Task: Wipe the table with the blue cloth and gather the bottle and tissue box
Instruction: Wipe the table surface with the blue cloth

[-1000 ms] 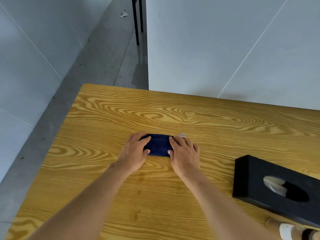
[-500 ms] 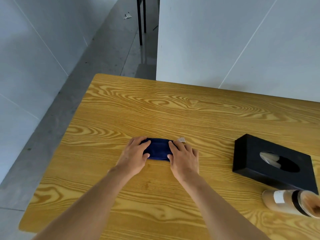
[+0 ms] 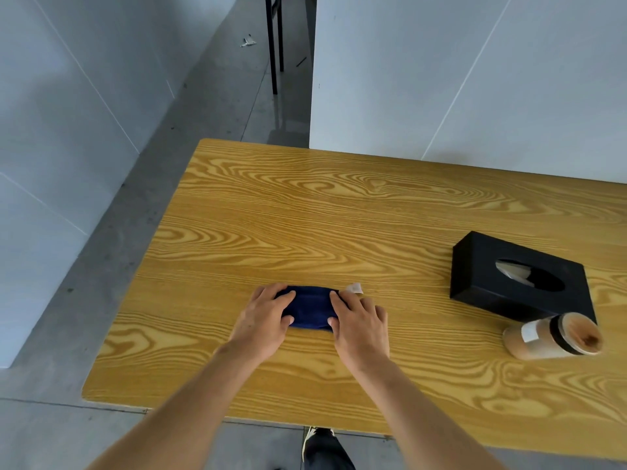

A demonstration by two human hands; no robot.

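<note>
Where the wood grain runs across the near middle of the table (image 3: 305,212), the blue cloth (image 3: 310,312) lies folded into a small, thick oblong, dark navy with a soft, slightly ribbed surface. A small white tag (image 3: 354,288) sticks out from its far right corner. The left hand (image 3: 263,320) lies flat over the cloth's left end, fingers spread and pressing down, thumb along the near edge. The right hand (image 3: 359,322) does the same on the right end, its index finger along the far edge. The two hands are apart, with a stretch of bare cloth between them, and neither is closed around the fabric; they press it against the table rather than grip it.

Well to the right stands the tissue box (image 3: 522,283), a matte black block set at a slant, with an oval opening on top and a pale tissue (image 3: 512,271) showing in it. Just beside its near right corner lies the bottle (image 3: 551,337), tipped on its side, tan with a white label, a black band and a brownish end facing the right.

The table is yellow wood with strong swirling grain. Beyond its left edge is grey floor (image 3: 101,300), and white wall panels (image 3: 475,79) rise behind. A dark shoe (image 3: 324,449) shows under the near edge.
</note>
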